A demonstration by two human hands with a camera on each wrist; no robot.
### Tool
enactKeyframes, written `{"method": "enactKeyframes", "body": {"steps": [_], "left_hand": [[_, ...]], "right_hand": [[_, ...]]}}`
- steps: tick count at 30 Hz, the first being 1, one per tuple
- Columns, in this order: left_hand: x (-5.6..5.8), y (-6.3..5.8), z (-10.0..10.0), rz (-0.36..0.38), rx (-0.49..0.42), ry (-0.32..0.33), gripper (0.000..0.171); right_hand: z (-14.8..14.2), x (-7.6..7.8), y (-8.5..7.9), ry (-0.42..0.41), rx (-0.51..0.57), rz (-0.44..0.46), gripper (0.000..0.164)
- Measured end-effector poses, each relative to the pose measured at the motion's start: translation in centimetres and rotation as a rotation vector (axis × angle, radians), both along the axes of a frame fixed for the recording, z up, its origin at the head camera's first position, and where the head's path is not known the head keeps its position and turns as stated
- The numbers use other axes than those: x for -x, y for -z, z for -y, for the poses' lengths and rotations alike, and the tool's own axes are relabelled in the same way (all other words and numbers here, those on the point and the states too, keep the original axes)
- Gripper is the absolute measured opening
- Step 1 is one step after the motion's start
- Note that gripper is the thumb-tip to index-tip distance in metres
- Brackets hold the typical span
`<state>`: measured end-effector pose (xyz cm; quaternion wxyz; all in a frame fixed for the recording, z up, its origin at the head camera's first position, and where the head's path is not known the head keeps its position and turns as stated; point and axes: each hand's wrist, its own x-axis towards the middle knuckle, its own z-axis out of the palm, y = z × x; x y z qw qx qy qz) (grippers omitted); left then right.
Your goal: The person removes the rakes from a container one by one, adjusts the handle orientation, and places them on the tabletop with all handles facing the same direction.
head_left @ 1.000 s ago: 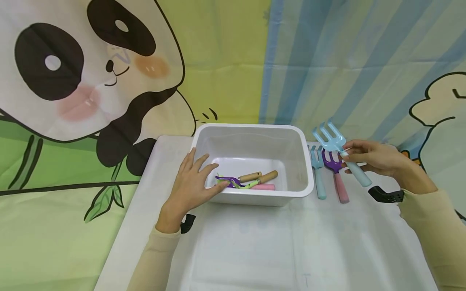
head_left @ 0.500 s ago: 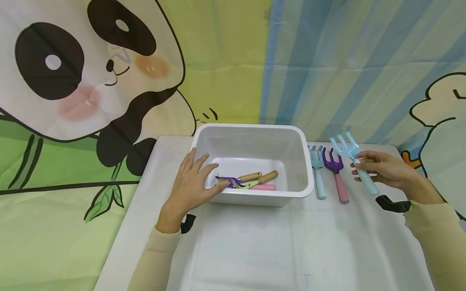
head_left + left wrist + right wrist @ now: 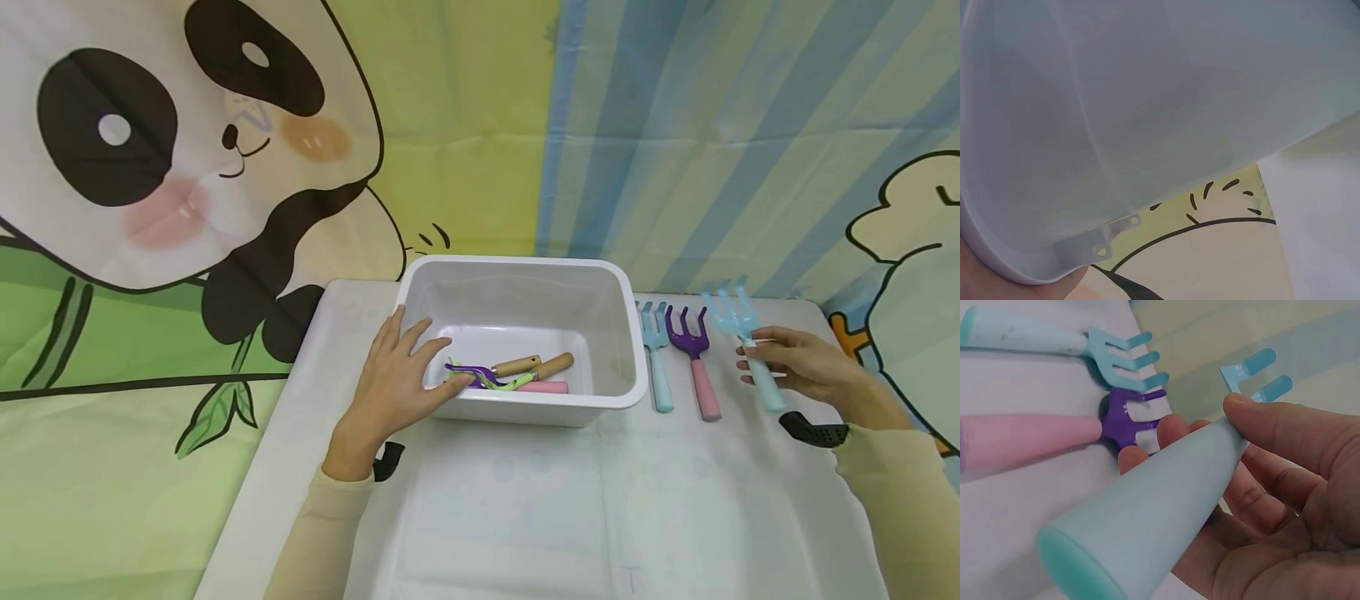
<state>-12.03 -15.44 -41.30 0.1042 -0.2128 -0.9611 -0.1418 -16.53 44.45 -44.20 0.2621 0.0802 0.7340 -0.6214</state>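
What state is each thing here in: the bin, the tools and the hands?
White bin: upright, uncovered, tools inside
Tools in the bin: lying loose, overlapping
Blue fork nearest the bin: lying on the table
Purple fork: lying on the table
Other blue fork: held by its handle
Right hand: gripping that fork
Left hand: touching the bin's rim, fingers spread

White table (image 3: pixel 525 517) beneath a white bin (image 3: pixel 517 408), blue fork (image 3: pixel 658 371) and purple fork (image 3: pixel 702 380) (pink-handled)

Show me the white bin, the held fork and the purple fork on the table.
White bin (image 3: pixel 517 411): head view, front wall.
Held fork (image 3: pixel 1150 500): right wrist view, handle.
Purple fork (image 3: pixel 703 387): head view, pink handle.
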Motion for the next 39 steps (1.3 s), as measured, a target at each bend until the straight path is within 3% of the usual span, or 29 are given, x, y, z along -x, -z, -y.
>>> {"method": "enactKeyframes", "body": {"steps": [17, 29, 39], "left_hand": [[0.1, 0.2, 0.0, -0.031, -0.009, 0.003, 0.075], [0.1, 0.0, 0.0, -0.023, 0.000, 0.002, 0.076], [0.0, 0.0, 0.0, -0.015, 0.010, 0.001, 0.076]], "right_hand": [[-1.8, 0.3, 3.4, 0.150, 0.145, 0.132, 0.030], [-2.2, 0.8, 5.4, 0.154, 0.090, 0.194, 0.035], [-1.9, 1.2, 5.7, 0.194, 0.079, 0.227, 0.036]]}}
